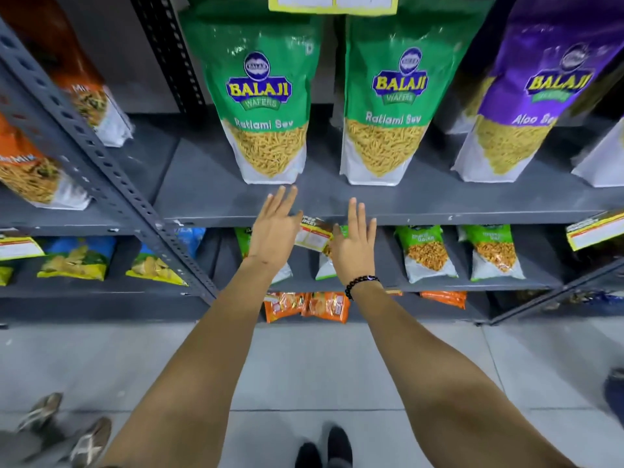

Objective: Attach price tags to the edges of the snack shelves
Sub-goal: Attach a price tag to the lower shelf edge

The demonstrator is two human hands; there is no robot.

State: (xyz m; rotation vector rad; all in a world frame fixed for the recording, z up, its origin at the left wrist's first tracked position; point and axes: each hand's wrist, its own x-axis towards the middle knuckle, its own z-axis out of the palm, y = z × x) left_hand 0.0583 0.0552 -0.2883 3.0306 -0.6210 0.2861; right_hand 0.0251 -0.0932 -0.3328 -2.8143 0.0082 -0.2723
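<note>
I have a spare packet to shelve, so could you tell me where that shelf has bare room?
Bare shelf lies left of the Ratlami Sev packs, up to the upright. The front strip is bare too. Right of them, the Aloo pack crowds it.

Both hands reach to the front edge of the grey shelf (439,197). The left hand (275,233) and right hand (354,246) are spread flat, fingers (285,201) straight, with a price tag (314,236) hanging tilted at the edge between them (who grips it is unclear). 2 green Ratlami Sev bags (266,106) stand upright just beyond, a purple bag (526,106) to their right.
</note>
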